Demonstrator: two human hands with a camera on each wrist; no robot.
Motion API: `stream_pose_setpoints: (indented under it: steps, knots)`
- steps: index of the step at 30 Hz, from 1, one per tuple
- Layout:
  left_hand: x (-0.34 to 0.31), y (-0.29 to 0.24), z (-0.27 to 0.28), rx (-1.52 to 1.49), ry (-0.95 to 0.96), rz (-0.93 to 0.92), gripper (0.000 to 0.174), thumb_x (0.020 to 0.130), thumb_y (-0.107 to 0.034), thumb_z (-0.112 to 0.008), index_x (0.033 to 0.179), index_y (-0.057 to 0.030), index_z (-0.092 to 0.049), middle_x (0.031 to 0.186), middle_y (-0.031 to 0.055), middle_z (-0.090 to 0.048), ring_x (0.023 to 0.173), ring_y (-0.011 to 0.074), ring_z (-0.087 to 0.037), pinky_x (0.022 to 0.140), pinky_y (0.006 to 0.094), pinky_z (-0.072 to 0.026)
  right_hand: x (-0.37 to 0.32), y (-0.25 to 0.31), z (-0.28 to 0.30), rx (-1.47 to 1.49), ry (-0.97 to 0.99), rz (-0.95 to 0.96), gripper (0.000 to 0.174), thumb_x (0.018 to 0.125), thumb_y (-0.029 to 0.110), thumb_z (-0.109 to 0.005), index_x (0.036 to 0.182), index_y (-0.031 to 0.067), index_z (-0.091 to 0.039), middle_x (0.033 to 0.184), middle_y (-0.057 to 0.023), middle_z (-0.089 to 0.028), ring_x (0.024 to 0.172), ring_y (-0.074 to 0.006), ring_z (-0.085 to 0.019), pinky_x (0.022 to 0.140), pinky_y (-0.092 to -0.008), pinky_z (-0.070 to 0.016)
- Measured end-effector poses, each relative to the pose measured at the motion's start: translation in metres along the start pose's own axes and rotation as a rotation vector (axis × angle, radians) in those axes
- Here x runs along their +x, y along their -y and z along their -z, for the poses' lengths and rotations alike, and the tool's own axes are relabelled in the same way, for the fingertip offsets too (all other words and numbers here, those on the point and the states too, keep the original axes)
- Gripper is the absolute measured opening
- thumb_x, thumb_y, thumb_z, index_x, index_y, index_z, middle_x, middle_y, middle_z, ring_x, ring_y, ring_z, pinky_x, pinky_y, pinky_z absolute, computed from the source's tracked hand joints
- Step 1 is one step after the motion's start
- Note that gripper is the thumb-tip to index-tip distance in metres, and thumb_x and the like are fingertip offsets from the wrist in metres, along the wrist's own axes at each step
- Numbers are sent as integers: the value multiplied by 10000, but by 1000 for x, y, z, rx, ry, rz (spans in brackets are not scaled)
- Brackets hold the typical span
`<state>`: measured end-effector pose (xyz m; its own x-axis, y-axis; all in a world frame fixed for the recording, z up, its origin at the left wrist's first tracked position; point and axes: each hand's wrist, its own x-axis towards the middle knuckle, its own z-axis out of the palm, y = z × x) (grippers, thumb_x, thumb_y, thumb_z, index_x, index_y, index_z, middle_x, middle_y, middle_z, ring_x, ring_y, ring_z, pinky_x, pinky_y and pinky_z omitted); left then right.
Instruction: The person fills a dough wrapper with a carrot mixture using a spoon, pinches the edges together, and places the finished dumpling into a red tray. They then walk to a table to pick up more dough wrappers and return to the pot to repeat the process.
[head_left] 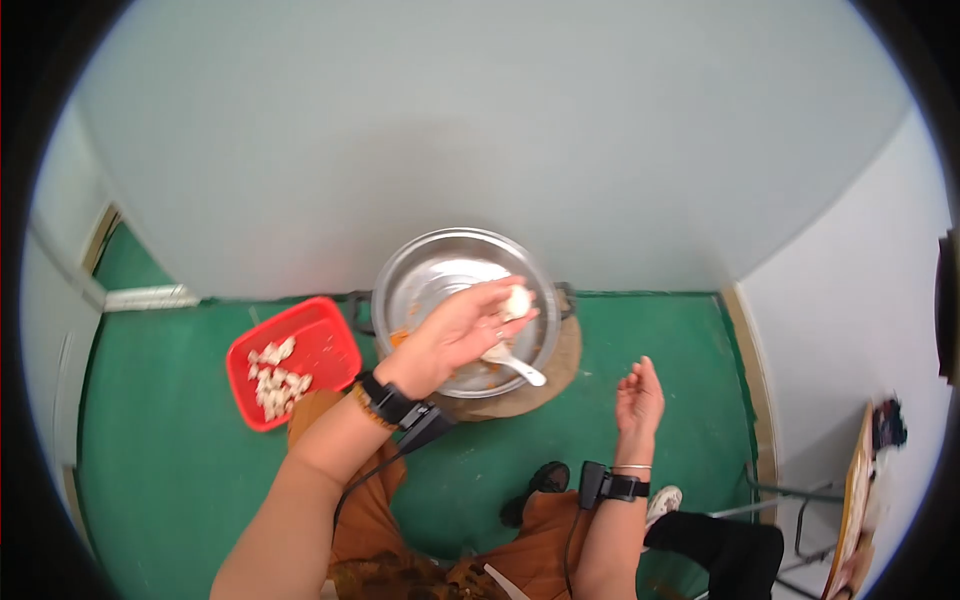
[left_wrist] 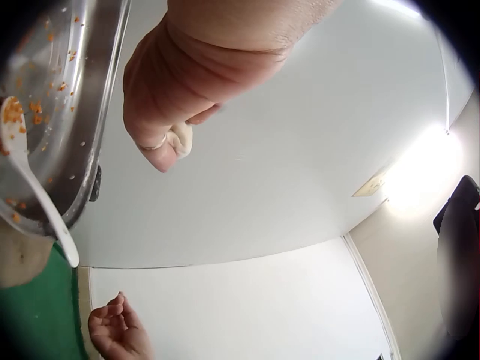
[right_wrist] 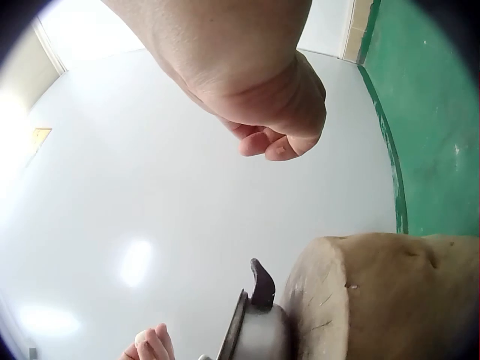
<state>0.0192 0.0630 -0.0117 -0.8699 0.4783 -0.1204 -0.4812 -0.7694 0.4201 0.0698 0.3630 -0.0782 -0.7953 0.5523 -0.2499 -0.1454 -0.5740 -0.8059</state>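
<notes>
My left hand [head_left: 455,335], palm turned up over the wide metal pot [head_left: 465,236], holds a small white dumpling [head_left: 516,302] at the fingers. In the left wrist view the dumpling [left_wrist: 180,139] shows partly between the curled fingers, the rest hidden by them. Just below that hand, a white spoon [head_left: 525,372] leans in the pot, its handle over the near rim. Orange bits of filling [left_wrist: 36,109] cling to the spoon's bowl and the pot's inside. My right hand [head_left: 640,400] hangs in the air to the right of the pot, fingers loosely curled, holding nothing.
A red basin [head_left: 240,385] with several white dumplings [head_left: 275,390] stands on the green floor left of the pot. The pot rests on a wooden stump [right_wrist: 405,292], with a pale wall [head_left: 480,130] behind. Another person's leg [head_left: 725,550] and a chair [head_left: 850,500] are at right.
</notes>
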Motion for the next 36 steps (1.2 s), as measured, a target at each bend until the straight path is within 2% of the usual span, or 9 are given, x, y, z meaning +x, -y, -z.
stream_pose_setpoints:
  steps: [6, 11, 14, 18, 22, 23, 27, 34, 36]
  knots:
    - [-36, -83, -24, 70, 366, -267, 168, 878, -91, -526, 1007, 17, -529, 962, 111, -582, 950, 223, -572, 884, 337, -488, 3, -1, -9, 18, 163, -61, 153, 867, 217, -605, 906, 70, -613, 693, 24, -589, 558, -48, -531, 526, -173, -448]
    - [-123, -156, -23, 247, -11, -700, 213, 867, -91, -545, 1046, 24, -523, 973, 116, -558, 974, 214, -552, 907, 345, -478, 5, 0, -16, -48, 151, -60, 159, 852, 208, -625, 939, 74, -619, 716, 29, -608, 570, -40, -550, 527, -171, -450]
    - [-166, -170, 37, 275, -221, -805, 227, 855, -98, -574, 1044, 18, -526, 989, 107, -550, 968, 200, -552, 910, 355, -479, 3, -1, -18, -76, 150, -55, 168, 847, 215, -633, 949, 82, -623, 723, 42, -607, 578, -32, -544, 537, -171, -445]
    - [-215, -130, 196, 167, -652, -604, 133, 880, -125, -548, 960, -21, -528, 923, 69, -550, 858, 173, -568, 841, 329, -519, 0, -2, -16, -116, 125, -53, 178, 844, 221, -637, 962, 87, -623, 724, 51, -601, 583, -26, -527, 551, -169, -432]
    - [-268, -20, 329, -113, -1116, -233, 114, 897, -93, -488, 1002, -48, -488, 903, 82, -546, 814, 220, -583, 656, 364, -577, -5, -9, -16, -172, 108, -57, 189, 848, 221, -633, 978, 86, -617, 726, 49, -595, 583, -28, -518, 549, -169, -421]
    - [-279, 10, 360, -161, -1195, -210, 148, 888, -76, -483, 1030, -36, -470, 970, 110, -535, 864, 247, -572, 703, 387, -569, -5, -10, -15, -187, 113, -61, 191, 849, 221, -631, 983, 86, -615, 729, 48, -594, 585, -28, -516, 549, -170, -419]
    - [-282, 46, 393, -316, -1310, -198, 192, 875, -51, -486, 1062, -17, -456, 1050, 152, -508, 948, 291, -531, 797, 429, -535, -3, -16, -11, -246, 67, -52, 196, 853, 226, -627, 989, 86, -611, 743, 52, -588, 591, -25, -512, 557, -164, -417]
    - [-254, -78, 373, -201, -1037, -615, 194, 904, -136, -463, 1056, -15, -464, 1029, 139, -515, 909, 276, -548, 764, 377, -537, 0, -15, -8, -236, 70, -59, 192, 851, 228, -629, 978, 86, -612, 746, 58, -586, 593, -21, -510, 558, -155, -414]
    - [-260, -84, 344, -46, -1228, -572, 218, 904, -172, -468, 1064, -23, -468, 1006, 127, -526, 891, 269, -559, 738, 358, -536, 0, -14, -8, -226, 82, -57, 187, 852, 226, -628, 976, 87, -614, 747, 57, -588, 595, -21, -512, 557, -154, -414]
